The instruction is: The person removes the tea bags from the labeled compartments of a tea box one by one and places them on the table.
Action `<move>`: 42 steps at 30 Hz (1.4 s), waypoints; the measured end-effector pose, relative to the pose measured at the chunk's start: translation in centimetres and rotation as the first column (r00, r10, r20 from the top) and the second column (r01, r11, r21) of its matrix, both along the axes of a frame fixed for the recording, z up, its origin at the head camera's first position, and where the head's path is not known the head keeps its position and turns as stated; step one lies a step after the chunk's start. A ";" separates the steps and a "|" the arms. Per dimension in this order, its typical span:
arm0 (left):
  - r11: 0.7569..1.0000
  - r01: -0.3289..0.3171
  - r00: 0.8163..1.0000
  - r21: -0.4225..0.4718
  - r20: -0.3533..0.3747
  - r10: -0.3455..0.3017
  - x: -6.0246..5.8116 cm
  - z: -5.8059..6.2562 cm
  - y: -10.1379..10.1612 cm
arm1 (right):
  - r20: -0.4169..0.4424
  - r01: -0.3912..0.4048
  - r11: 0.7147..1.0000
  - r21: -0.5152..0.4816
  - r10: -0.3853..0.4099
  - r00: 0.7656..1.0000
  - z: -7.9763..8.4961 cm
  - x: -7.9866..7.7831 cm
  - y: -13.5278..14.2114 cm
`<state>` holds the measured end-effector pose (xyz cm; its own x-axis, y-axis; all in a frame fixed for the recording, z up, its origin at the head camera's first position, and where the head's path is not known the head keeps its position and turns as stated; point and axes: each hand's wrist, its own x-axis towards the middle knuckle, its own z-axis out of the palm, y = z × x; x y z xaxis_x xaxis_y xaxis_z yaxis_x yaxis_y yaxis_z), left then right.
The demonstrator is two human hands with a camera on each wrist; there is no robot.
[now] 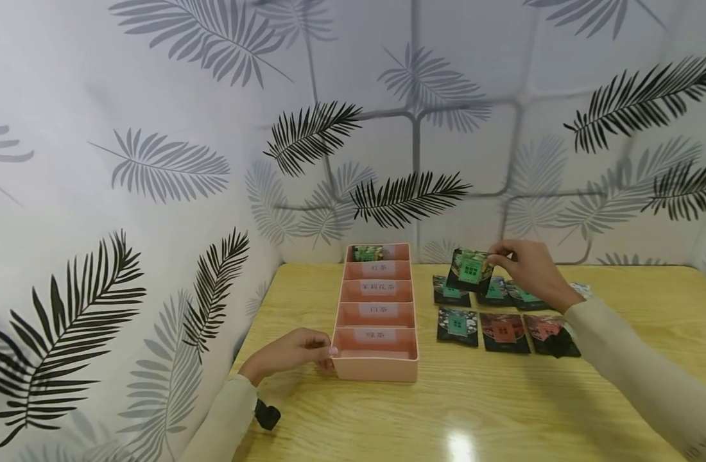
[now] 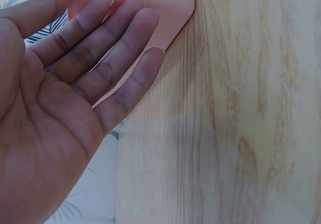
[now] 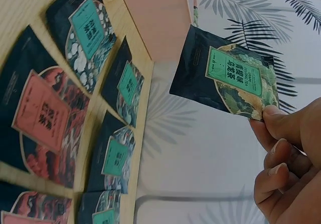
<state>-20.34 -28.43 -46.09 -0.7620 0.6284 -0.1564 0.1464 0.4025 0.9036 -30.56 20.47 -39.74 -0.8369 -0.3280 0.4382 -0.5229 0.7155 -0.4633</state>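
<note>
At its top corner, my right hand [image 1: 523, 262] pinches a dark tea bag packet [image 1: 470, 271] between thumb and fingers. The packet has a green label and grape pictures, plain in the right wrist view [image 3: 228, 76], and is held up above the other packets. My left hand [image 1: 301, 350] grips the near left corner of a long pink divided box [image 1: 376, 369], thumb at the rim. In the left wrist view the fingers [image 2: 123, 48] lie against the box's outer wall. A green packet [image 1: 367, 253] stands in the farthest compartment; the compartments bear white labels.
Two rows of tea packets lie on the wooden table [image 1: 474, 398] right of the box, including a red-labelled one [image 1: 505, 332] and a green-labelled one with white flowers [image 1: 458, 325]. A leaf-patterned curtain [image 1: 330, 160] hangs behind and at the left.
</note>
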 end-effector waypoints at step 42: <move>1.000 0.010 1.000 0.010 -0.002 -0.010 -0.2 -0.2 0.1 | 0.148 0.175 0.977 0.118 -0.192 0.970 -3.7 5.2 15.1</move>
